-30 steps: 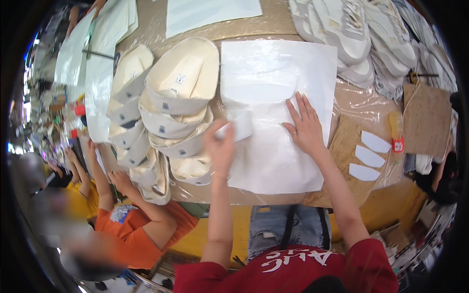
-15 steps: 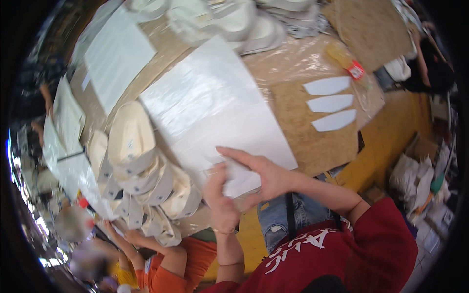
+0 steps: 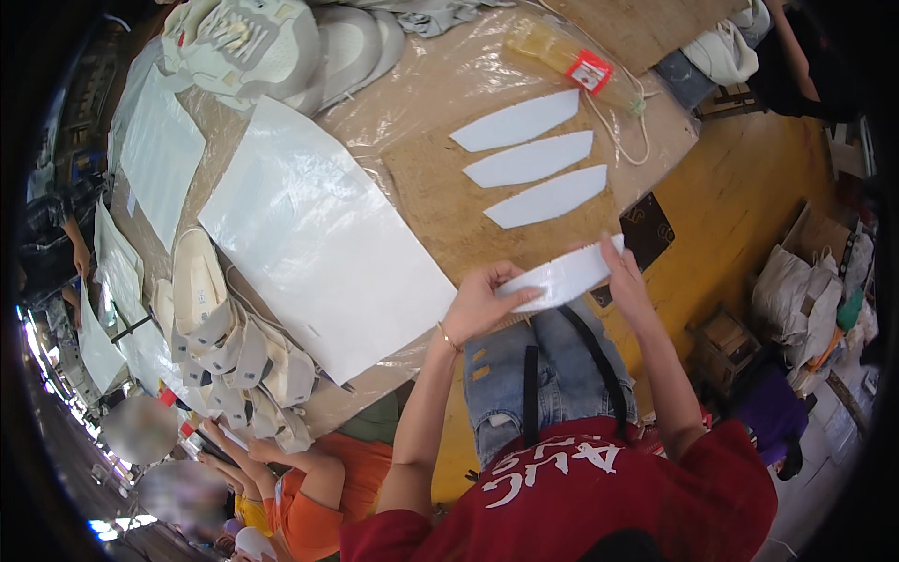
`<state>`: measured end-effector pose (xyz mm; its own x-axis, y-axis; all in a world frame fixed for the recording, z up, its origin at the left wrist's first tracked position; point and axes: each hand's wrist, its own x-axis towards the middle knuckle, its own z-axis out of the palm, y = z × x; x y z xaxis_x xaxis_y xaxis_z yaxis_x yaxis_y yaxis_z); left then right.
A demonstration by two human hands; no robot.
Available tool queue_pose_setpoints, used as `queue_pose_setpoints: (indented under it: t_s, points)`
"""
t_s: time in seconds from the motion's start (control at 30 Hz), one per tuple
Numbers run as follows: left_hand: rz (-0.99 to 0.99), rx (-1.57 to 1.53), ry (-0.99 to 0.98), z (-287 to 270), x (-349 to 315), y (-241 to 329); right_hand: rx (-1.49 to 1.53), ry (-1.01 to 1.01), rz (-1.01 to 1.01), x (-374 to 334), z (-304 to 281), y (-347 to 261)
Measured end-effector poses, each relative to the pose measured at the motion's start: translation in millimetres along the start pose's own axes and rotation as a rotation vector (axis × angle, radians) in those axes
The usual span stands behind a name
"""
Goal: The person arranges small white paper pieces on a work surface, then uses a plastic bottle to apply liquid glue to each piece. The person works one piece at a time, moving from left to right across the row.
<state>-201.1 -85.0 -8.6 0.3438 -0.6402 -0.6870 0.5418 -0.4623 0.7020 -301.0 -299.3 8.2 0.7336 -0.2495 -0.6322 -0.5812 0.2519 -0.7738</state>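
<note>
Between my two hands I hold a white curved strip [image 3: 567, 277] with a pointed end, just off the table's front edge. My left hand [image 3: 479, 304] pinches its left end, thumb on top. The right end is gripped by my right hand [image 3: 626, 273]. Beyond the strip, a brown board [image 3: 421, 187] carries three similar white pieces: a far one [image 3: 520, 122], a middle one [image 3: 532, 159] and a near one [image 3: 548, 197], laid apart in a row. To the left of my hands lies a large white sheet [image 3: 328, 234], its surface glossy toward the far end.
Cream shoe uppers [image 3: 201, 300] are stacked left of the sheet. Finished-looking pale shoes [image 3: 243, 51] stand at the far left. A yellowish bottle [image 3: 543, 51] with a red label lies beyond the board. A person in orange [image 3: 328, 496] works at the left.
My hands have moved from over the white sheet to the right, in front of the board. A white strip is now stretched between them. The view has shifted right.
</note>
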Motion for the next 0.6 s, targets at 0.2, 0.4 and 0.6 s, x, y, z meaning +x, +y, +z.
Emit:
queue_pose_setpoints:
  t_s: [0.2, 0.4, 0.6]
  points:
    - [0.12, 0.205, 0.345, 22, 28, -9, -0.228, 0.172, -0.115, 43, -54, 28]
    - [0.073, 0.029, 0.538, 37, 31, -10, -0.231, 0.185, -0.042, 54, -67, 29]
    - [0.041, 0.022, 0.646, 37, 33, -14, -0.328, 0.341, -0.215, 52, -55, 25]
